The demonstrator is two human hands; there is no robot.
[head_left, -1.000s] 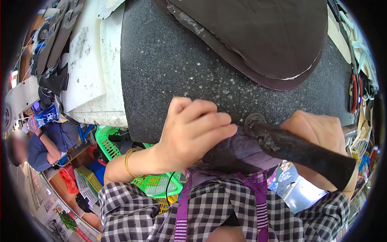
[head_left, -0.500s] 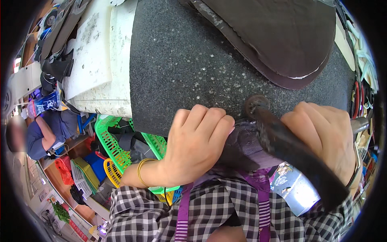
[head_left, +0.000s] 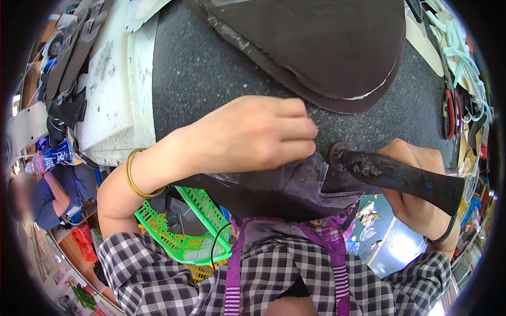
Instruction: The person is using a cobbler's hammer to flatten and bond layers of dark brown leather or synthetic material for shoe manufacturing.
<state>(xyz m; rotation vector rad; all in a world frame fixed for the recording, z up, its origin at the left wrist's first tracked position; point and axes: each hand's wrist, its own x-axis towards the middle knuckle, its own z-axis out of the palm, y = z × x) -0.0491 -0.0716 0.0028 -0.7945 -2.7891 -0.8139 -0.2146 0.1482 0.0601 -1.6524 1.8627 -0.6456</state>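
— Pressing down with your left hand point(head_left: 253, 137), are you? Why so flat?

— You lay the fingers point(head_left: 295, 131) close together and curled over the dark leather piece point(head_left: 284, 184), so it cannot creep on the black speckled slab point(head_left: 211, 73); the piece lies at the slab's near edge, half hanging toward your lap, and your palm pins the part that rests on the slab.

— And the right hand point(head_left: 416, 184)?

— You wrap it tight round the dark handle of the hammer point(head_left: 390, 176); its round head sits just beside your left fingertips, touching or nearly touching the leather, I cannot tell which; holding it low and close like that seems to keep the blows short and aimed at the fold.

— What about the big brown thing up top?

— That large brown leather sheet point(head_left: 327, 47) lies farther back on the slab, apart from your hands, out of the hammer's way; the white block point(head_left: 110, 89) stands to the left of the slab, and a green basket point(head_left: 195, 226) sits below the edge, under your left forearm; scissors with red handles point(head_left: 449, 113) lie at the far right.
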